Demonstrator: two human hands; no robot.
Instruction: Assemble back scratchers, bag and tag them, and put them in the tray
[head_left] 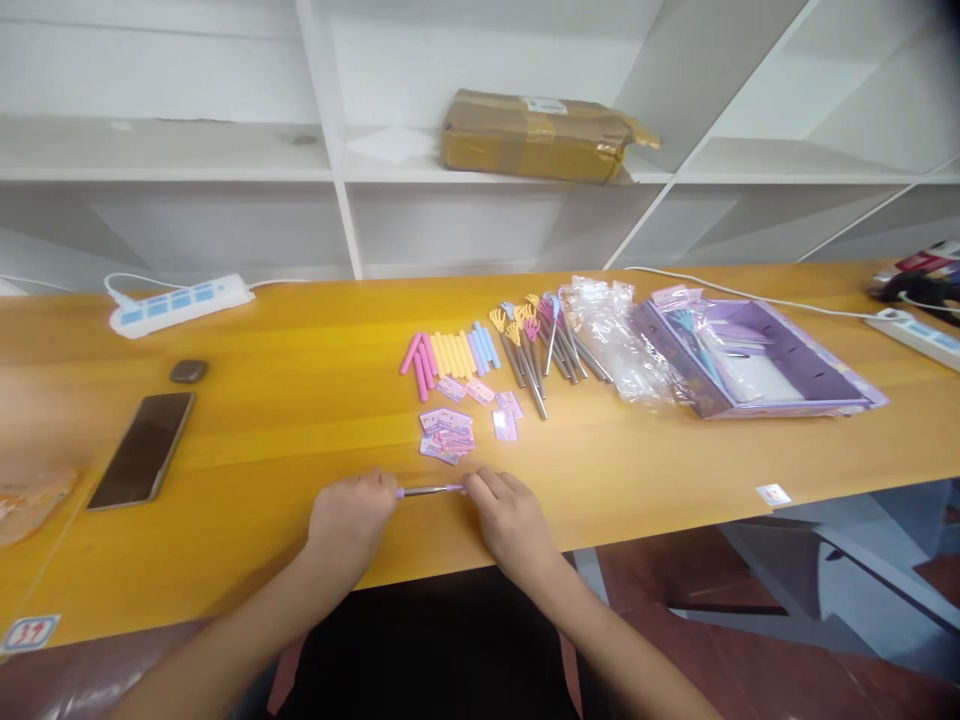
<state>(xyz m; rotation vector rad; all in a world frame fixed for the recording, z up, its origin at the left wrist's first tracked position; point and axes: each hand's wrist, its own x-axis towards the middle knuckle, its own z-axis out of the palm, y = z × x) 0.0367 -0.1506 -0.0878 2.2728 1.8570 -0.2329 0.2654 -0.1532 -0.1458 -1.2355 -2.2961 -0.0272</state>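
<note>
Head view: at the lower centre of the frame, the left hand (352, 515) is wrapped closed around the left end of 1 rod (427, 490), while the right hand (514, 515) pinches its right end. The rod runs nearly level between the 2 hands, bare metal in the middle and purple near each end; what the covered ends look like I cannot tell. Above, at the centre, loose sleeves (450, 355) lie in pink, yellow, purple and blue rows, with cards (448, 432) just below. To their right is a heap of scratchers (532, 375), metal shafts showing. Clear bags (622, 345) lie between this heap and the purple box (817, 350) at right, where a bagged scratcher (705, 355) rests in the left part. Judging from this, the work seems far from finished: 1 piece looks bagged, 1 is in hand, and the heap, sleeves and cards remain loose.
</note>
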